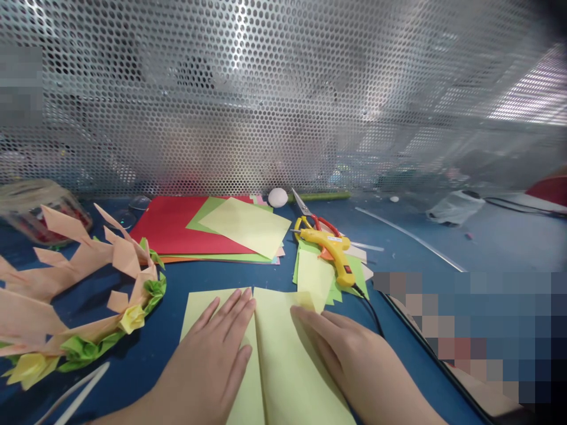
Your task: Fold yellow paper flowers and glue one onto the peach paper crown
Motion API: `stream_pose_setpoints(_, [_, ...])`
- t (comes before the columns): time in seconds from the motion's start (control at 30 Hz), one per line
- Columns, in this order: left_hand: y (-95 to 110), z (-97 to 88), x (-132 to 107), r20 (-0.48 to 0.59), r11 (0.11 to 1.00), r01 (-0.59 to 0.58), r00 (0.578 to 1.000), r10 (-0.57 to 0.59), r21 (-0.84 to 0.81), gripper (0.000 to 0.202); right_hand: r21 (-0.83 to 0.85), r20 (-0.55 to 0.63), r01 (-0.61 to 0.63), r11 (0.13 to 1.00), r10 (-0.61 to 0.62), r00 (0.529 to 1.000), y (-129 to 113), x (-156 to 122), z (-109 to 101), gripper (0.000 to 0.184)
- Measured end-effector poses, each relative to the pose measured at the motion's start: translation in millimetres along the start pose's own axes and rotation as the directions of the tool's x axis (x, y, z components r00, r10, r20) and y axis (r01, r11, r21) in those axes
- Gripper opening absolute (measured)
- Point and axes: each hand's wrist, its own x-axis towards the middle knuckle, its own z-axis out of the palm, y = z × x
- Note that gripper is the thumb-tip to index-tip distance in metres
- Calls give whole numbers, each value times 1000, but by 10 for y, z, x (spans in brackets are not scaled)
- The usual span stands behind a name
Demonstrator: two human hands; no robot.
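Pale yellow paper sheet (283,354) lies flat on the blue bench (398,260), near centre, long axis running near-to-far, with a centre seam where two flaps meet. Left hand (212,354) is pressed flat on the left flap, fingers spread and pointing far, fingertips at the seam's far end; it grips nothing. Right hand (349,360) lies flat on the right flap, fingers pointing far-left toward a small turned-up corner at the sheet's far edge; its grip is likewise apart, palm down. Both hands touch the sheet, the left nearer the seam. Just beyond, right of centre: yellow glue gun (332,248) on green and yellow paper scraps (312,274), red-handled scissors (312,221) behind it. Far centre: stack of coloured paper (177,227), white foam ball (277,197). Left: folded paper wreath (88,295) in peach, green and yellow. Perforated metal screen (266,88) closes the far side.
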Motion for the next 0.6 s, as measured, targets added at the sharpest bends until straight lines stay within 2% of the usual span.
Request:
stream_pose_setpoints(0.27, [34,8,-45,-10,996,62,998,-62,-63,54,58,5,-39,998,38,999,-6,31,-39,43])
stream_pose_setpoints(0.47, [44,-33,-37,74,999,44,996,-42,-31,75,103,22,-73,992,71,997,15,29,-44,44])
stream_pose_setpoints(0.6, [49,-30,-40,115,1000,9,993,-9,4,73,122,43,-83,989,79,996,18,26,-53,43])
